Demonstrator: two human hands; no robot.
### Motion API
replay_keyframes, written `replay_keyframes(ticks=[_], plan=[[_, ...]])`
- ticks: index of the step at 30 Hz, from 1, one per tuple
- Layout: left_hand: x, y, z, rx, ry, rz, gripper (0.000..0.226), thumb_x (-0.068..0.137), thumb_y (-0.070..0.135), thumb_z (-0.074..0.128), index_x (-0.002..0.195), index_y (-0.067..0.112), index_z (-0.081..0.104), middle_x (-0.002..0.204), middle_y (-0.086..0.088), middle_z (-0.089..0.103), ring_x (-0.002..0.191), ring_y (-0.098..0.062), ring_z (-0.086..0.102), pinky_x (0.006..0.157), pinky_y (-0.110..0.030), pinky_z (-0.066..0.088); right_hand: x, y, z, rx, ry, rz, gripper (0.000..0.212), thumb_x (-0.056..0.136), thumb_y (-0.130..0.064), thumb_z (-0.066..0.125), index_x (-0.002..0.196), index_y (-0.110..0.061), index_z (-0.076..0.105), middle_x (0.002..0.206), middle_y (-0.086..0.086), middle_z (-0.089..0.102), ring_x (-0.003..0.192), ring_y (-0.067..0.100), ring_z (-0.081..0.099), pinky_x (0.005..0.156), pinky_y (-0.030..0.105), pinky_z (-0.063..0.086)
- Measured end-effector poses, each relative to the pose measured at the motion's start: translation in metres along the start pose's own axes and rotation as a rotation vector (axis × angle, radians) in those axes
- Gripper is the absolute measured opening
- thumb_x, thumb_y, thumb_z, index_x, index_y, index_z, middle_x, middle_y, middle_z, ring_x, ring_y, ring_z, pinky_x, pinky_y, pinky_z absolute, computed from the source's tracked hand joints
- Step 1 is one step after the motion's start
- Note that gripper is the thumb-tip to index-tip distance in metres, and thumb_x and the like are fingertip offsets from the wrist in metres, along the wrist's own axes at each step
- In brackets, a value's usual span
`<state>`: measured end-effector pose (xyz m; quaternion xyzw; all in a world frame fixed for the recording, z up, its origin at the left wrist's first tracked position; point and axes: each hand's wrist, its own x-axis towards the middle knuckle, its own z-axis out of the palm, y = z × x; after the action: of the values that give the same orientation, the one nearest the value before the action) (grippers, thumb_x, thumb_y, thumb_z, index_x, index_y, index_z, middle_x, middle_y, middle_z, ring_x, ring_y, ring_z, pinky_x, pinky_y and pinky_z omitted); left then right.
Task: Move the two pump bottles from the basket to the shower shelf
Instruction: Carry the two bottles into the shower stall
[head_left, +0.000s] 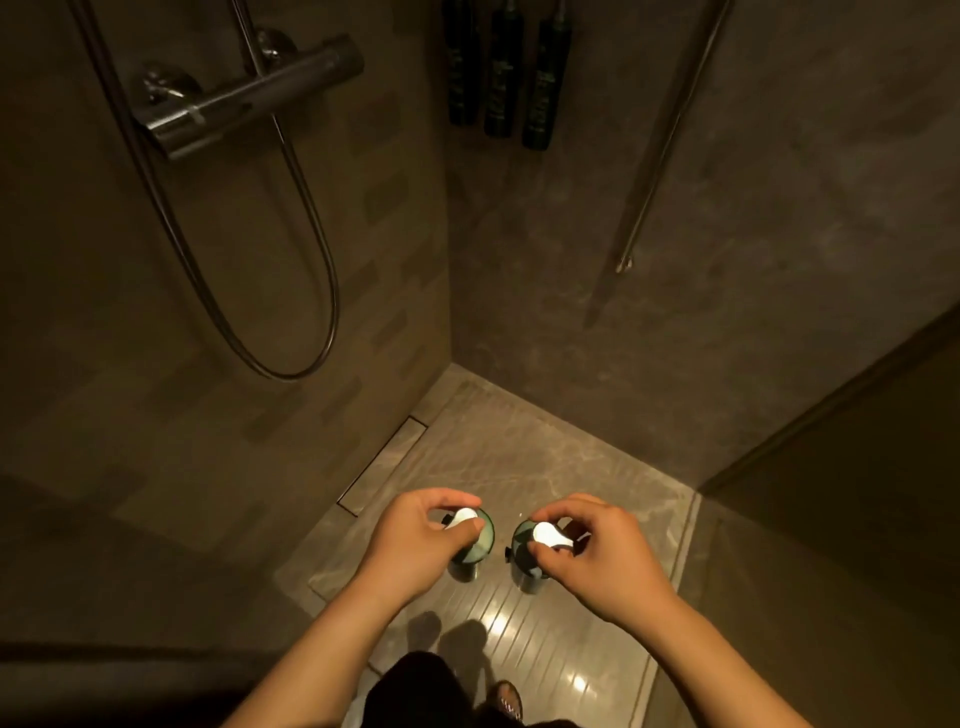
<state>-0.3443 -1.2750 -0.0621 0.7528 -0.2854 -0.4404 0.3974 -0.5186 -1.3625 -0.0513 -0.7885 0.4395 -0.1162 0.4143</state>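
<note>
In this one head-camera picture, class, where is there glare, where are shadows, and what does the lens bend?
Head view: glare blows out both white pump heads and spots the ribbed shower floor; arm shadows fall on that floor; dim warm light leaves the dark wall bottles barely readable; the wide lens bows the wall rail.

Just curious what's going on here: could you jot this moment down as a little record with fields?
place: shower stall, seen from above
left hand: grips left pump bottle by its top
right hand: grips right pump bottle by its top
bottles: upright, side by side, apart
wall: three dark bottles hanging
basket: not in view
</note>
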Motion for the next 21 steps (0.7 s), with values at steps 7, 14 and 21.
replay_keyframes(ticks=[7,14,21], plan=[[0.071,0.041,-0.001,-0.054,-0.020,0.022,0.019,0.073,0.016,0.073,0.078,0.034,0.069,0.090,0.003,0.070,0.079,-0.015,0.067,0.079,-0.029,0.051,0.086,-0.002,-0.027,-0.049,-0.006,0.003,0.020,0.065,-0.025,0.074,0.084,-0.028,0.071,0.083,-0.011,0.067,0.066,0.003,0.059,0.058,0.010,0.043],[0.145,0.073,-0.029,-0.096,0.020,0.031,0.021,0.073,0.010,0.073,0.080,0.030,0.070,0.093,-0.004,0.071,0.081,-0.016,0.068,0.088,-0.035,0.053,0.175,-0.020,-0.041,0.001,0.027,-0.027,0.019,0.062,-0.022,0.076,0.074,-0.035,0.069,0.070,-0.015,0.064,0.063,0.000,0.058,0.055,0.010,0.043],[0.203,0.108,-0.063,-0.117,0.112,0.077,0.021,0.073,0.006,0.072,0.079,0.026,0.071,0.057,0.012,0.061,0.045,0.001,0.054,0.053,-0.006,0.042,0.259,-0.049,-0.047,-0.013,-0.028,-0.129,0.017,0.064,-0.027,0.074,0.080,-0.033,0.070,0.076,-0.014,0.066,0.067,0.003,0.060,0.060,0.017,0.048]])
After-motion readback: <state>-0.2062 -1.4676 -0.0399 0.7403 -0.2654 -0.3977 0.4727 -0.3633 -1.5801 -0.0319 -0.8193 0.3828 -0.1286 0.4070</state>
